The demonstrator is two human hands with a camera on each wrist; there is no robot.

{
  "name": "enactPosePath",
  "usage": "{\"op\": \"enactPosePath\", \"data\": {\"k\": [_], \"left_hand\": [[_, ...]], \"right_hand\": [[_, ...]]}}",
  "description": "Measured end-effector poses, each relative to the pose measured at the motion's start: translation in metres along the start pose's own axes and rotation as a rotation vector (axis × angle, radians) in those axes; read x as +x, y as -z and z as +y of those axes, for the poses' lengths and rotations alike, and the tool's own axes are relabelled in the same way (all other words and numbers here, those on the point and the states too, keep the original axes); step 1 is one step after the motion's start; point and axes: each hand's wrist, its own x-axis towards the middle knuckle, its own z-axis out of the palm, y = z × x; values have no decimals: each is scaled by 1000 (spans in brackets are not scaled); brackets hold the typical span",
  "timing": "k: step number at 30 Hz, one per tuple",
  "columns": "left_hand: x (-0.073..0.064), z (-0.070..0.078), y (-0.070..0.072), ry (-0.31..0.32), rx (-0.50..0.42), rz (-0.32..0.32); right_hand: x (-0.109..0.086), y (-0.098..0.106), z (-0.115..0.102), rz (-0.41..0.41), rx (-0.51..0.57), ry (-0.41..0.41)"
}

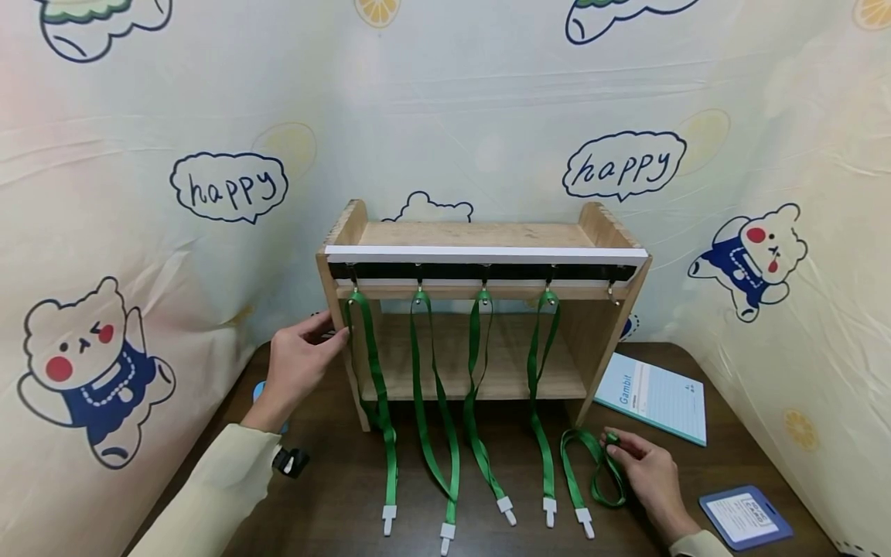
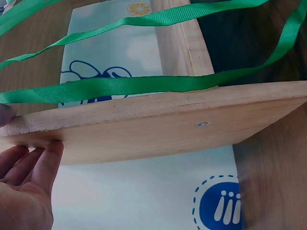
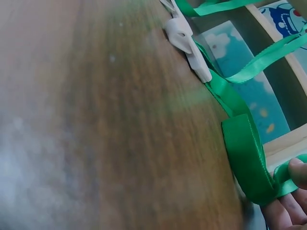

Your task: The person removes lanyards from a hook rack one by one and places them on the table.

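A wooden rack point(image 1: 473, 233) stands on the dark table, a row of metal hooks along its front rail. Several green lanyards point(image 1: 381, 387) with white clips hang from the hooks. At the rack's left side, my left hand point(image 1: 301, 367) grips the edge of the side panel point(image 2: 129, 134), thumb on one face and fingers on the other. Low at the right, my right hand point(image 1: 650, 473) pinches the end of another green lanyard point(image 3: 243, 155). This lanyard's band is looped near the table, its white clip point(image 1: 585, 522) pointing toward the front. A hook point(image 1: 612, 292) is at the rail's right end.
Beyond the rack's right side lies a light-blue notebook point(image 1: 654, 398). A blue badge holder point(image 1: 746, 517) with a white card lies at the table's right front. Part of a blue object point(image 1: 259, 390) shows behind my left wrist. Printed cloth point(image 1: 445, 116) surrounds the table.
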Motion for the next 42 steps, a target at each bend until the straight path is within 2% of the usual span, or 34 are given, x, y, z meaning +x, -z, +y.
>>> {"op": "enactPosePath", "data": {"k": [7, 17, 21, 25, 30, 36, 38, 42], "left_hand": [[0, -1, 0, 1, -4, -3], [0, -1, 0, -1, -11, -8], [0, 0, 0, 1, -9, -4], [0, 0, 1, -2, -12, -5], [1, 1, 1, 0, -15, -7], [1, 1, 0, 6, -9, -10], [0, 1, 0, 10, -4, -9], [1, 2, 1, 12, 1, -12]], "right_hand": [[2, 0, 2, 15, -72, 2], [6, -1, 2, 12, -28, -22], [10, -2, 3, 20, 36, -21], [13, -1, 4, 22, 148, -12], [13, 4, 1, 35, 317, 50], [9, 17, -16, 64, 378, 154], [8, 23, -23, 59, 378, 177], [5, 37, -41, 20, 476, 247]]}}
